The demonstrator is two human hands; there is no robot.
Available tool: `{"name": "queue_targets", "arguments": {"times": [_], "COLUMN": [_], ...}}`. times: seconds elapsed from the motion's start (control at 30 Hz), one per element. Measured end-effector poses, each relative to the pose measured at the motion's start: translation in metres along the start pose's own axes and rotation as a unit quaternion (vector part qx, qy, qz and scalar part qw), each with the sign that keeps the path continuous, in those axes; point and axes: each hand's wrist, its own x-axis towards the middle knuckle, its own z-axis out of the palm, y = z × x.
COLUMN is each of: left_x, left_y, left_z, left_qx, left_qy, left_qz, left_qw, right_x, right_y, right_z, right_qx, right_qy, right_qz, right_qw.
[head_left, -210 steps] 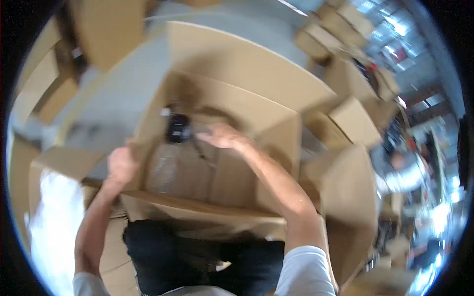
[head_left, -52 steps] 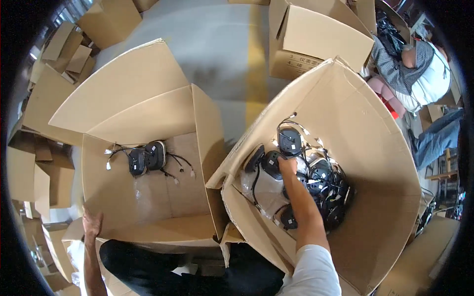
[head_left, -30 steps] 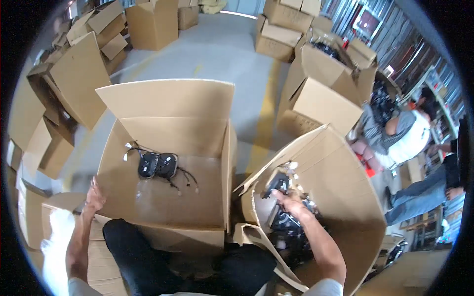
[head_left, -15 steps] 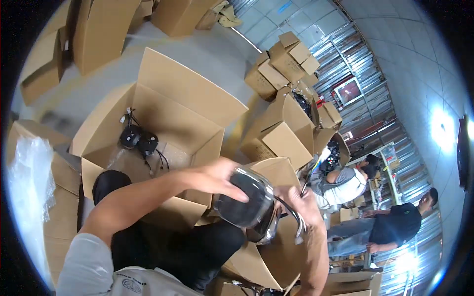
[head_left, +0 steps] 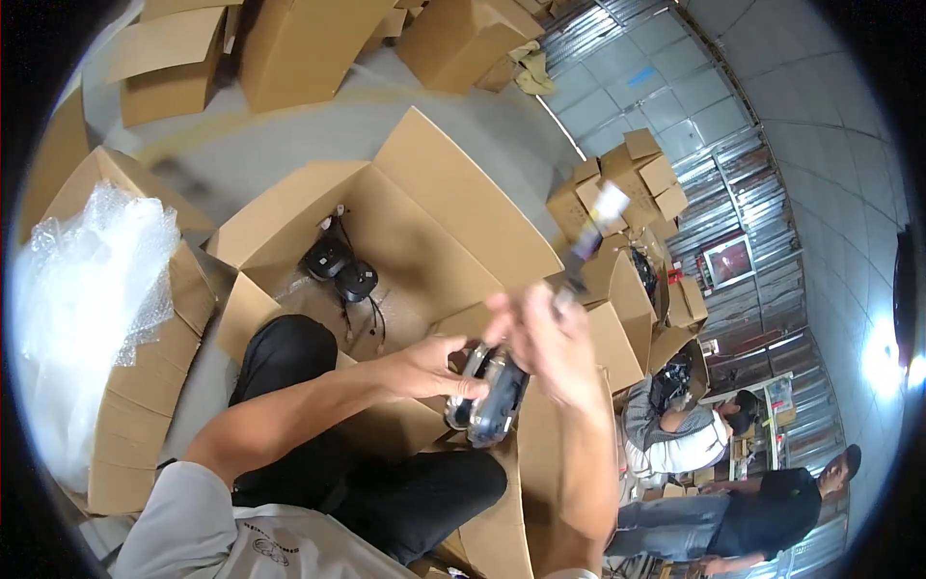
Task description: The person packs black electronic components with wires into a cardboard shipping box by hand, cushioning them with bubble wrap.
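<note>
My left hand point(head_left: 432, 368) grips a black and silver device point(head_left: 488, 409) by its near end, held above my lap. My right hand point(head_left: 543, 340) is blurred with motion. It lies against the device's upper side with its fingers spread upward, and I cannot tell whether it grips. A thin dark cord seems to run up from its fingers toward a blurred white tag point(head_left: 606, 205). Beyond my hands stands an open cardboard box point(head_left: 453, 207) with two black devices point(head_left: 341, 271) and their loose cords on its floor.
A heap of bubble wrap point(head_left: 85, 289) fills a carton point(head_left: 145, 405) at my left. More cardboard boxes point(head_left: 289, 43) stand at the back and at the right point(head_left: 617, 289). Two other people point(head_left: 680, 436) point(head_left: 772, 516) are at the lower right by a corrugated metal wall.
The view has swung left and down. The device has come lower and closer to my lap, and my right hand has shifted over its top with fingers spreading.
</note>
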Motion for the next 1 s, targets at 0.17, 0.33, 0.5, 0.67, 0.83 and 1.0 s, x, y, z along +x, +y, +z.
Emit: {"name": "queue_targets", "arguments": {"times": [0.17, 0.33, 0.5, 0.67, 0.83, 1.0], "left_x": [-0.004, 0.012, 0.029, -0.029, -0.092, -0.096], "left_y": [0.021, 0.083, 0.097, 0.076, 0.069, 0.043], "left_z": [-0.001, -0.083, -0.153, -0.222, -0.207, -0.207], "left_qx": [0.028, -0.102, 0.197, 0.548, 0.729, 0.782], "left_qy": [0.101, 0.111, 0.160, 0.339, 0.382, 0.378], "left_qz": [-0.041, -0.008, 0.002, -0.055, -0.087, 0.018], "left_qw": [0.994, 0.989, 0.967, 0.763, 0.561, 0.495], "right_x": [0.052, 0.107, 0.158, 0.230, 0.280, 0.281], "right_y": [0.020, 0.065, 0.162, 0.378, 0.556, 0.619], "right_z": [0.047, -0.026, 0.022, 0.062, 0.071, 0.075], "right_qx": [-0.038, 0.079, 0.232, 0.169, 0.188, -0.096], "right_qy": [-0.009, -0.046, -0.069, -0.055, 0.082, 0.089], "right_qz": [-0.100, -0.103, 0.056, 0.269, 0.251, 0.309], "right_qw": [0.994, 0.991, 0.969, 0.947, 0.946, 0.942]}}
